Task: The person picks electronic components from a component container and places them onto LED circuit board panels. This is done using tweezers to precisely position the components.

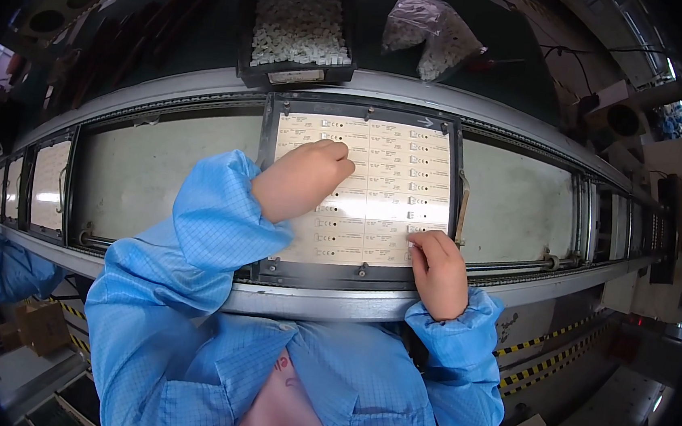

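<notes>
The wearer's blue jacket (pixel 155 343) lies nearest. Leftmost is a co-worker's sleeve (pixel 8 261), then a dark bin (pixel 338 75) of white pieces. The left hand (pixel 305 176) curls over the upper left of a cream panel (pixel 385 217) inside a black frame (pixel 268 138); its grip is hidden, I cannot tell if loaded. Clear bags (pixel 448 52) follow. The right hand (pixel 440 272) pinches near the panel's lower right, contents unclear.

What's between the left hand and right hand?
Between the left hand and right hand lies part of the pale sheet with rows of fine print, inside the dark frame. Shows in the head view.
</notes>
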Demonstrator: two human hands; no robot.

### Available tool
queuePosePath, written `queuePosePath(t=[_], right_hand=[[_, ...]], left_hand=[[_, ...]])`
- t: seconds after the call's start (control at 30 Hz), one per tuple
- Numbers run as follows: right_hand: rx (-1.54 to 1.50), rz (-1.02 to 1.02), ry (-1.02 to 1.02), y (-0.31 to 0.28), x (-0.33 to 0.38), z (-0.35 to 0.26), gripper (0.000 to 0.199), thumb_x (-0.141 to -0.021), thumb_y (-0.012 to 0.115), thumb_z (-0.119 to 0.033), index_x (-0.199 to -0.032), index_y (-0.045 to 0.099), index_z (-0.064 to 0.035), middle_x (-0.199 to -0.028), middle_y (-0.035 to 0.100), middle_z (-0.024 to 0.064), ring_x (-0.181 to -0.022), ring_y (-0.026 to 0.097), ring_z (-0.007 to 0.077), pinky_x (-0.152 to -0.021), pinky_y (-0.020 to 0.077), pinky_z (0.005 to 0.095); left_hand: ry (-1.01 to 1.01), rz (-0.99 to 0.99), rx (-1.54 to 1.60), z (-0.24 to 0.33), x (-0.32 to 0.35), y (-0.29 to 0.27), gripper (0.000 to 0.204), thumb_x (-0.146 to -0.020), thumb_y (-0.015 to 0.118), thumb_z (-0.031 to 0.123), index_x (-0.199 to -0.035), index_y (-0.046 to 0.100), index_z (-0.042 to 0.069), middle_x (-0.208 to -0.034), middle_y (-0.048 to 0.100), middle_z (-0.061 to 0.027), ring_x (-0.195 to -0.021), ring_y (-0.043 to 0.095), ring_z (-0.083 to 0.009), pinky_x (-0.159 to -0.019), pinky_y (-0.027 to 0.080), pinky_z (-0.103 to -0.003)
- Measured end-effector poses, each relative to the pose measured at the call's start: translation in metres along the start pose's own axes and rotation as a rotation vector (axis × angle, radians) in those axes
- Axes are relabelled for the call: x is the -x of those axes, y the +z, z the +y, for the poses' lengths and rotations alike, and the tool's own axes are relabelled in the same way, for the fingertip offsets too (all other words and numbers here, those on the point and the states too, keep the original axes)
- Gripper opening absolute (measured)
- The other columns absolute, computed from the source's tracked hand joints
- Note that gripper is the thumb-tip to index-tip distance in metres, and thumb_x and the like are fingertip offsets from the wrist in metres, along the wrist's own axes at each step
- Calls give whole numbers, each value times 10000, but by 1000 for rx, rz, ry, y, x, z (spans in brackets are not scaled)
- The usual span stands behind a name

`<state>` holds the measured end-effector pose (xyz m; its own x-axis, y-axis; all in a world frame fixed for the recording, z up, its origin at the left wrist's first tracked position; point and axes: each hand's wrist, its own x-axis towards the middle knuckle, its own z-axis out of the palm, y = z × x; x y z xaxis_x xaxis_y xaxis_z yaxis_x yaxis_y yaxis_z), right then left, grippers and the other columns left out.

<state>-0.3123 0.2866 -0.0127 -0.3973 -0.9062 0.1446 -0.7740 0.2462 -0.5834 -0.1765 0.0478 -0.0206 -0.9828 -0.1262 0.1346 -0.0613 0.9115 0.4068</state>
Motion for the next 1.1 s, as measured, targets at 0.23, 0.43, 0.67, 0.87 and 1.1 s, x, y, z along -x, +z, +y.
queuePosePath(t=[0.23, 0.43, 0.67, 0.87, 1.1], right_hand=[[88, -10, -115, 2, -2, -1, 162, -781, 631, 35, -937, 632, -9, -900, 616, 139, -819, 614, 329, -727, 514, 375], [106, -130, -101, -14, -25, -25, 187, -767, 670, -31, -948, 628, -12, -883, 604, 134, -823, 605, 335, -715, 508, 395], [98, -123, -202, 39, -91, -31, 179, -787, 662, -96, -954, 622, -45, -872, 600, 137, -827, 604, 330, -716, 507, 406], [87, -151, -220, 46, -96, -20, 136, -785, 641, -77, -909, 597, -40, -806, 617, 144, -732, 612, 338, -677, 515, 404], [-96, -151, 26, -9, -62, -26, 116, -804, 631, 10, -889, 556, -15, -793, 634, 136, -707, 660, 236, -601, 512, 314]], left_hand=[[86, 71, -30, -3, 7, -2, 190, -771, 617, 0, -955, 640, -40, -932, 610, -144, -910, 598, -302, -843, 495, -355], [3, 207, 81, -1, 6, -3, 199, -768, 606, -2, -965, 629, -18, -905, 613, -151, -891, 594, -300, -825, 488, -356], [-203, 74, 348, 7, 36, -23, 177, -771, 626, 8, -947, 627, -1, -869, 611, -144, -788, 618, -258, -707, 514, -336], [-210, 20, 374, 27, 56, -14, 182, -768, 640, 16, -949, 626, 3, -873, 616, -148, -790, 622, -268, -703, 515, -346], [-183, -13, 252, 35, 60, -2, 234, -755, 629, 22, -988, 614, 13, -889, 607, -156, -847, 605, -323, -773, 503, -376]])
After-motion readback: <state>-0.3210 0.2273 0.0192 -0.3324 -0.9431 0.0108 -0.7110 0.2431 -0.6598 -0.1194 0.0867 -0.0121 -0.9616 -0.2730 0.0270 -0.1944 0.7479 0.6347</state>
